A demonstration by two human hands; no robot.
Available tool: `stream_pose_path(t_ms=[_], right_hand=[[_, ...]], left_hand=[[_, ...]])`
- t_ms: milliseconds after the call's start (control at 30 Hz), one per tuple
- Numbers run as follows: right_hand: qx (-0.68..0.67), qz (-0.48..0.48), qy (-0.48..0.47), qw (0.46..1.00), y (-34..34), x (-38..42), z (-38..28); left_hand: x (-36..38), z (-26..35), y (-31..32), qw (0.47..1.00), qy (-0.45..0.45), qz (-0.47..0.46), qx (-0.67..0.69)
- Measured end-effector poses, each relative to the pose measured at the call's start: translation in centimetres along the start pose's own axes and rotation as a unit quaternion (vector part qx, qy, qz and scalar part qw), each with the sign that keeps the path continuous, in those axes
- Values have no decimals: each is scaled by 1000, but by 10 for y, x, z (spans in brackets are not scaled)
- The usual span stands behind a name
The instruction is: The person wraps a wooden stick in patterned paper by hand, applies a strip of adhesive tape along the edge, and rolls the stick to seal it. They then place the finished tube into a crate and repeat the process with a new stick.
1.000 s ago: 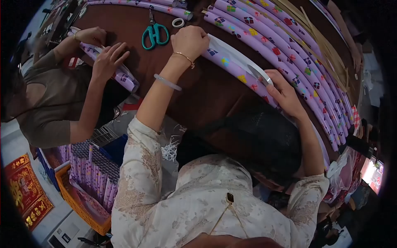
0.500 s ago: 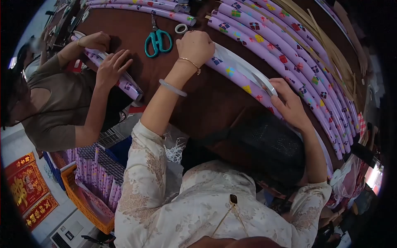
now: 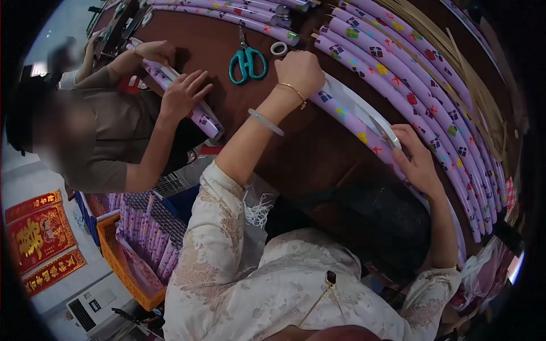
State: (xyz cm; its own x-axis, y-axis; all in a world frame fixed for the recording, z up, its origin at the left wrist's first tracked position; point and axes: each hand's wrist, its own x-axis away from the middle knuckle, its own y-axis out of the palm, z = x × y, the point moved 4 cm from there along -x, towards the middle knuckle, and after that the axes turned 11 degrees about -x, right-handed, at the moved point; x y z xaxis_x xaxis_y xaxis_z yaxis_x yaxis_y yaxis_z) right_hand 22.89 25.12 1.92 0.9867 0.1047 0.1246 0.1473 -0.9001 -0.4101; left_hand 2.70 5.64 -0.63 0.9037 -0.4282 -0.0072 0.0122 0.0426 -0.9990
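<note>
The left hand (image 3: 300,71) is fisted, fingers clamped on the upper part of a purple wrapped tube (image 3: 347,116) lying along the near edge of the table (image 3: 227,51). The right hand (image 3: 418,162) pinches the white strip (image 3: 364,111) against that tube lower down. Green scissors (image 3: 247,61) lie just beside the left hand.

Gold characters, unreadable, on red posters (image 3: 40,241)
</note>
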Motion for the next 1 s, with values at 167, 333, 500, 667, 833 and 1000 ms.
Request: stream_pose_path(t_ms=[167,333,500,667,833,1000], right_hand=[[-24,-4,4,1000,0,-2,2],[-13,-5,15,1000,-1,-1,0],[-23,-13,44,999,-3,-1,-6],[-39,-3,31,999,-7,-1,-4],[-38,12,82,996,-14,5,-18],[15,85,52,995,-24,22,-13]], left_hand=[[0,1,-1,999,-11,-33,25],[-1,2,5,1000,-13,-10,0],[-4,2,5,998,-11,-62,28],[-8,3,2,995,-26,-94,20],[-8,3,2,995,-30,-95,12],[-11,4,1,995,-30,-93,-3]])
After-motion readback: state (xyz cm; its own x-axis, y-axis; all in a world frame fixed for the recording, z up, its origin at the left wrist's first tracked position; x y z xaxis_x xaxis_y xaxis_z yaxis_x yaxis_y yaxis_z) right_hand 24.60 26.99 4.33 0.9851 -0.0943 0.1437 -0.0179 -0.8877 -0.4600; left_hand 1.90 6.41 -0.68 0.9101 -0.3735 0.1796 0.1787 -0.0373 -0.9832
